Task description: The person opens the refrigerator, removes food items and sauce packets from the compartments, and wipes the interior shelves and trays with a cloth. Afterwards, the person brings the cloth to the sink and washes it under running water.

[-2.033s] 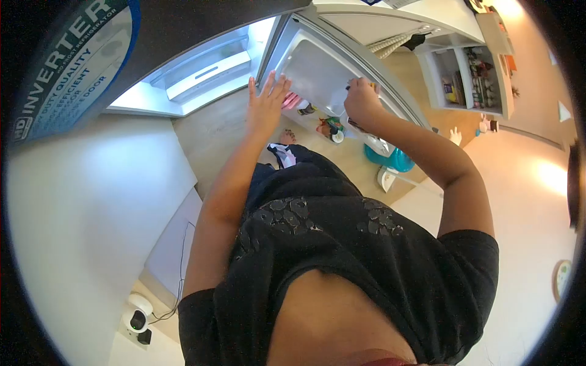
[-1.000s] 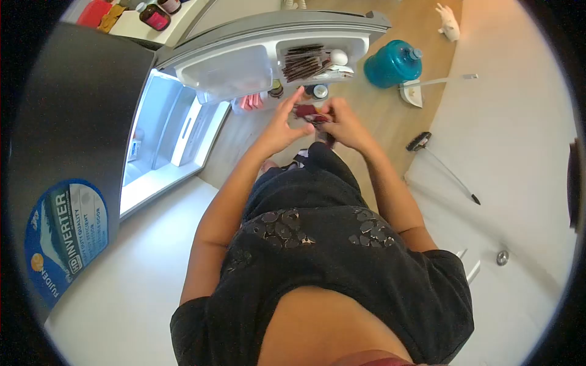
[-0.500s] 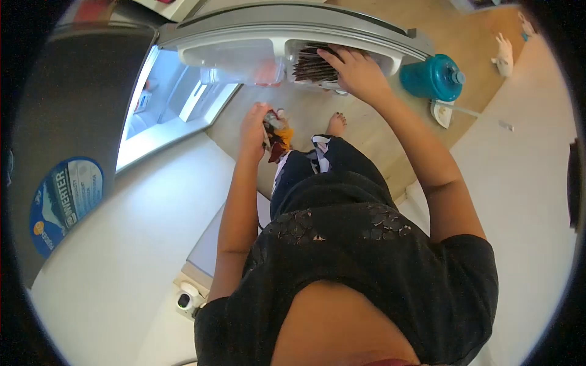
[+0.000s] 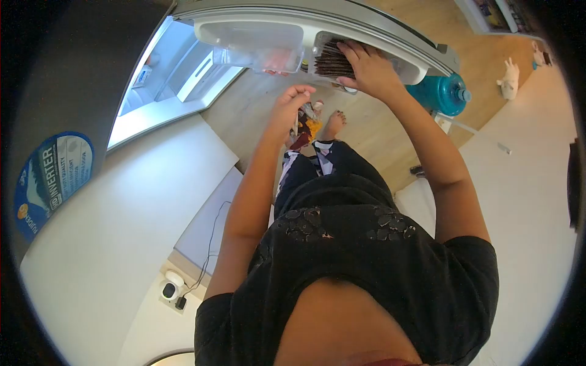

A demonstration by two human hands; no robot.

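Observation:
My left hand [image 4: 292, 113] is closed around a bunch of colourful packets [image 4: 310, 127], yellow, dark red and grey, hanging below the fridge door shelf. Their print is too small to read. Over the door shelf, my right hand [image 4: 373, 72] lies with fingers spread on a row of thin brown sachets [image 4: 333, 63]. The sachets stand packed on edge in a clear bin. To their left, a clear plastic bin [image 4: 250, 41] fills the other half of the white door shelf [image 4: 310, 27].
The fridge door [image 4: 268, 12] stands open, with the lit interior [image 4: 165, 73] at left. A teal bottle [image 4: 448, 94] is by the door's right end. A white figurine [image 4: 508, 79] stands farther off. Below left, a small white camera [image 4: 169, 289] sits near a cable.
My left hand has moved right and slightly up with the packets, closer to the sachet bin. My right hand stays on the sachets, its thumb now showing lower. The view has shifted a little.

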